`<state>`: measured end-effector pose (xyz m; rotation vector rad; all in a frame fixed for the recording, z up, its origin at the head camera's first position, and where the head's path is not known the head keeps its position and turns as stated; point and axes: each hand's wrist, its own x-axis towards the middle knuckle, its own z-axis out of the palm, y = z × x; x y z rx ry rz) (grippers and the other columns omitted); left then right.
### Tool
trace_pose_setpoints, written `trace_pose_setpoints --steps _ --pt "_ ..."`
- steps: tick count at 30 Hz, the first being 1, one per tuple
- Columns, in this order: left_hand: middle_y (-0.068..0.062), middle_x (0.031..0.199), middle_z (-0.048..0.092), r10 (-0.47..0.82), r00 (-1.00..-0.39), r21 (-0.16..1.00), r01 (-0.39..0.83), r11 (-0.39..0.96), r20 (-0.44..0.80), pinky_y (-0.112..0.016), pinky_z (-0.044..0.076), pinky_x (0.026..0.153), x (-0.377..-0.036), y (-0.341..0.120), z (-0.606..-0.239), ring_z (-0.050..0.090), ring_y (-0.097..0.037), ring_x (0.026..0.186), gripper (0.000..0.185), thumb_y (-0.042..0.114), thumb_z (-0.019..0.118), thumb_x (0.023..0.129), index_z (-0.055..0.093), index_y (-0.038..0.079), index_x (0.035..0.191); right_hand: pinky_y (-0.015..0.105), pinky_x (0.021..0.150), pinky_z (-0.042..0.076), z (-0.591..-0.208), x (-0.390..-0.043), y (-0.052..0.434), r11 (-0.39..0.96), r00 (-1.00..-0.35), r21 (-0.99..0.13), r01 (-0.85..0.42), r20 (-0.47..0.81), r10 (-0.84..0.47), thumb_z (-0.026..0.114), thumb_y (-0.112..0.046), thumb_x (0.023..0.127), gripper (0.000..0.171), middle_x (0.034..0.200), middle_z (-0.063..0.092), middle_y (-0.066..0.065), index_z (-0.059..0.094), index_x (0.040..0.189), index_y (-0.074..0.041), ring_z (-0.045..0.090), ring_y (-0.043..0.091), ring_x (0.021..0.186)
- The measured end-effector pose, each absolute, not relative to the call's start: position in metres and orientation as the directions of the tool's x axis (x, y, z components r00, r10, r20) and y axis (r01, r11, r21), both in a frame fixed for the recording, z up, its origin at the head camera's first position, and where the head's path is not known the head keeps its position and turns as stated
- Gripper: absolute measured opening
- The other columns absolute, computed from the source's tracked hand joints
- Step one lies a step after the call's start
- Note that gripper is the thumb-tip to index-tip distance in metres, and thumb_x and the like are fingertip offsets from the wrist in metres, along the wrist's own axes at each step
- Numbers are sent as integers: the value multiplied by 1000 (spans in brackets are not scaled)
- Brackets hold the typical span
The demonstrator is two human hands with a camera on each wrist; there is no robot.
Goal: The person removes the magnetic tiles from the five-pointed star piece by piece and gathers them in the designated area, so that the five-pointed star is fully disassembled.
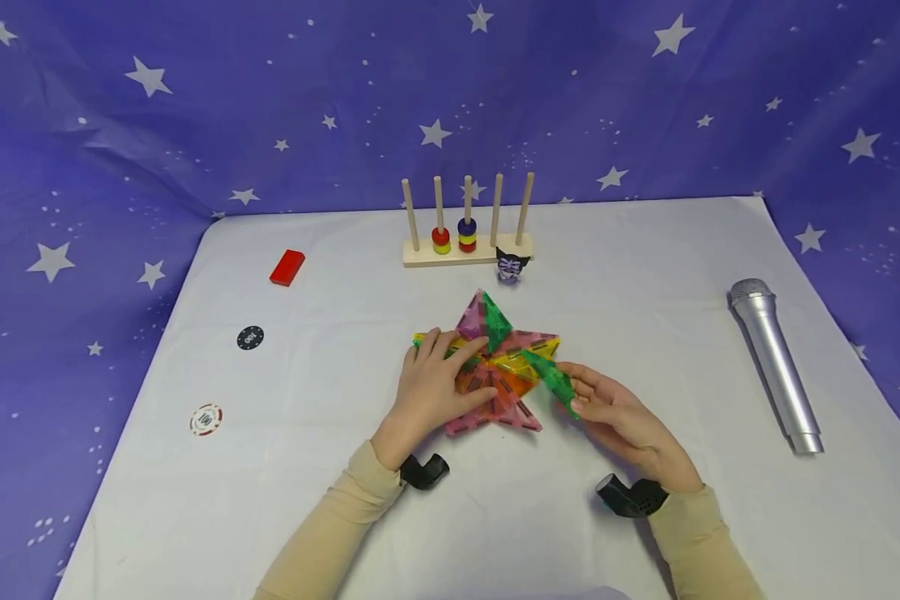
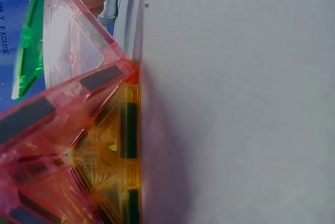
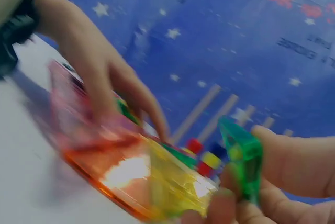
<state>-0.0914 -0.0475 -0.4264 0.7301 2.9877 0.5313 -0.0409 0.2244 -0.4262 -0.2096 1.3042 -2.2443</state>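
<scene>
A star-shaped build of translucent magnetic tiles [image 1: 498,390] lies mid-table, in pink, orange, yellow, green and purple. My left hand [image 1: 429,390] rests over its left side, thumb and fingers spread across the tiles. Between the thumb and fingers of my right hand [image 1: 624,421] is a green triangular magnetic tile [image 1: 553,383], pinched at the build's right side. In the right wrist view that green tile [image 3: 243,158] stands up beside the yellow part of the build. The left wrist view shows orange-yellow tiles [image 2: 131,135] close to the tabletop.
Behind the build stands a wooden peg stand [image 1: 457,252] with coloured rings, a small dark figure [image 1: 510,267] before it. A silver microphone [image 1: 776,367] lies right. Leftward are a red block [image 1: 287,267], a black chip [image 1: 251,337] and a white chip [image 1: 206,419].
</scene>
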Motion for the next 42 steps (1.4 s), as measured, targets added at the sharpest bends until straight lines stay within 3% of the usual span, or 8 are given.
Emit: trace_pose_setpoints --steps 5,10,13,18,24,31,37,42 --pt "-8 135 37 447 -893 338 437 834 52 -57 21 96 -92 -48 -427 22 -33 128 70 67 51 76 40 34 136 26 80 45 -420 -59 262 -368 -952 -899 239 -143 -270 44 5 92 45 112 44 3 29 133 -8 47 11 93" --pt "-8 136 36 444 -895 348 431 833 45 -59 19 97 -91 -47 -427 21 -33 129 70 67 52 76 40 33 136 24 70 48 -423 -86 309 -325 -980 -926 191 -201 -3 49 3 90 53 100 41 3 24 135 -9 48 12 81" --pt "-8 135 36 453 -890 351 438 828 44 -59 19 97 -91 -47 -428 20 -34 129 71 67 51 76 39 34 137 20 63 48 -427 -96 329 -208 -962 -957 201 -233 141 53 1 89 59 96 35 3 23 139 -7 48 10 75" --pt "-8 135 37 459 -888 352 443 824 43 -58 17 98 -92 -49 -428 20 -34 129 71 67 51 76 37 34 138 17 58 48 -434 -106 343 152 -945 -959 238 -193 263 51 -4 90 58 99 30 7 22 140 0 47 5 70" --pt "-8 135 37 456 -888 360 446 819 63 -59 11 99 -91 -49 -426 20 -34 129 70 66 52 77 39 34 137 19 54 46 -433 -114 352 565 -962 -785 252 -141 233 42 -16 94 59 103 38 22 11 138 8 47 10 71" --pt "-10 136 37 455 -888 380 441 813 57 -59 5 100 -88 -47 -427 18 -35 130 69 65 52 77 39 33 137 34 61 36 -429 -113 356 751 -967 -609 256 -150 208 40 -26 95 61 94 42 22 16 136 12 43 32 79" --pt "-10 136 36 454 -889 379 438 815 53 -59 3 100 -89 -48 -428 16 -35 131 69 65 51 78 38 34 138 29 58 42 -422 -103 328 718 -988 -681 145 -69 135 42 -25 95 50 97 50 23 32 133 6 52 32 79" --pt "-10 137 35 457 -888 373 441 816 50 -60 4 100 -89 -47 -428 16 -35 131 69 65 51 78 37 34 138 32 55 47 -415 -88 276 511 -983 -859 2 -95 -156 44 -20 96 36 92 57 23 44 124 3 57 27 69"
